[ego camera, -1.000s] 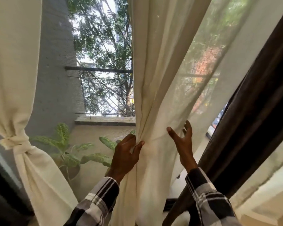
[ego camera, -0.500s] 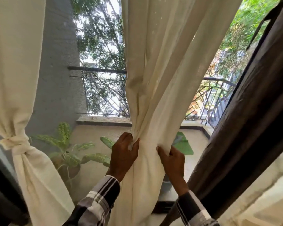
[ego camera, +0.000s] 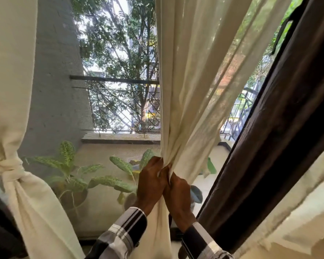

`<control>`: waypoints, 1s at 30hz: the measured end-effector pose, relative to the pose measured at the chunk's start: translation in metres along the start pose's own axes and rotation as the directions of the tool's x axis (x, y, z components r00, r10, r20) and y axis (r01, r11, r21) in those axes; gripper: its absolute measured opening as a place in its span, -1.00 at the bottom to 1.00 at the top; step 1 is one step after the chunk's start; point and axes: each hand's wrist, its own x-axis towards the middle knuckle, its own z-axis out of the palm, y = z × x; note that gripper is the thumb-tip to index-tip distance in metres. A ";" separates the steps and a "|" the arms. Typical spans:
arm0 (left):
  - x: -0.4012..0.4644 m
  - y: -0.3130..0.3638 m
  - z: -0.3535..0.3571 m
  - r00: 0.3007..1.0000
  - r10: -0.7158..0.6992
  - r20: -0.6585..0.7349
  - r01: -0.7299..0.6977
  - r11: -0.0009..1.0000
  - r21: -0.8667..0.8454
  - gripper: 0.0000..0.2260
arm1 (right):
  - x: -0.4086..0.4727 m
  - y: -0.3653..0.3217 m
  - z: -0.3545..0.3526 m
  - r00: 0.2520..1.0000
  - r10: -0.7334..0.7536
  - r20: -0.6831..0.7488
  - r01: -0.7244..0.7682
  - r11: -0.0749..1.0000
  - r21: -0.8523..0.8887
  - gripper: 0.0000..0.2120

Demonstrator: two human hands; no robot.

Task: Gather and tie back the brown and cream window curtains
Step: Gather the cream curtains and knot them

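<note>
Left hand (ego camera: 151, 186) and right hand (ego camera: 178, 198) clamp the bunched cream curtain (ego camera: 191, 81); fingertips buried in folds; brown curtain (ego camera: 288, 128) cropped at 3 o'clock.

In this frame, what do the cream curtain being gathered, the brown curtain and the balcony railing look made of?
Cream curtain: thin woven cloth, maybe cotton; matte, and foliage shows through it. Both the left hand and the right hand grip it bunched.
Brown curtain: heavier, opaque fabric with a coarse look; fibre unclear.
Balcony railing: dark thin bars, probably painted metal.

Bright backlit daylight, blown-out sky, wide-angle edge bending
</note>
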 end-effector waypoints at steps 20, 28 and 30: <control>-0.005 -0.002 -0.010 0.990 0.064 -0.128 -0.048 0.991 0.122 -0.80 | 0.089 0.038 -0.084 0.960 0.268 0.084 -0.280 0.890 0.359 0.03; 0.001 -0.001 -0.017 0.987 0.029 -0.158 -0.005 0.989 0.151 -0.79 | 0.072 0.004 -0.085 0.976 0.164 0.143 -0.212 0.859 0.466 -0.75; 0.003 0.000 -0.021 0.983 0.004 -0.186 0.029 0.985 0.172 -0.79 | 0.057 0.000 -0.082 0.986 0.163 0.014 -0.151 0.875 0.459 -0.74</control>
